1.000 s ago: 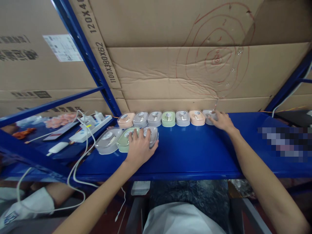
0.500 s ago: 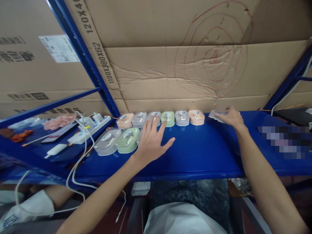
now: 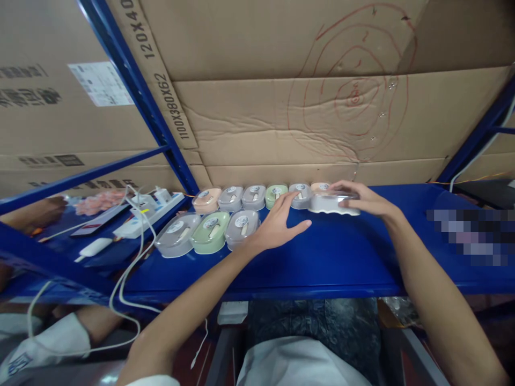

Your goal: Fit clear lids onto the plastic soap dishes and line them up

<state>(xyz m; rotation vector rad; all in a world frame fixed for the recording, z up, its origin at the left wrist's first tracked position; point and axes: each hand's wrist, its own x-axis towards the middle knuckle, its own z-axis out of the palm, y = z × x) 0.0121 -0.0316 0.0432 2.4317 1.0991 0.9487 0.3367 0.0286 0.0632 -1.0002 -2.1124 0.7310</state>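
Note:
My right hand [image 3: 364, 199] grips a grey container with a clear lid [image 3: 332, 202], tilted so that its pale wavy edge faces me. It hangs in front of the peach container [image 3: 321, 186] at the right end of the back row and partly hides it. My left hand [image 3: 278, 225] is open, thumb stretched out, over the shelf just right of the front row's grey container [image 3: 242, 228]. Its fingertips overlap the back row's grey container [image 3: 300, 197] in view. A green container [image 3: 210, 231] and another grey one [image 3: 177, 234] stand further left.
A blue metal shelf [image 3: 322, 268] carries everything, with a cardboard wall [image 3: 281, 118] behind. Left of a blue post stand a white power strip [image 3: 151, 217], white cables [image 3: 131, 268] and pink pieces [image 3: 100, 202]. Another person's arm [image 3: 98, 324] shows at lower left.
My right hand has brought the grey container leftward from the right end, towards the rows. My left hand has shifted right, uncovering the third front container. Another person's hand has appeared at far left.

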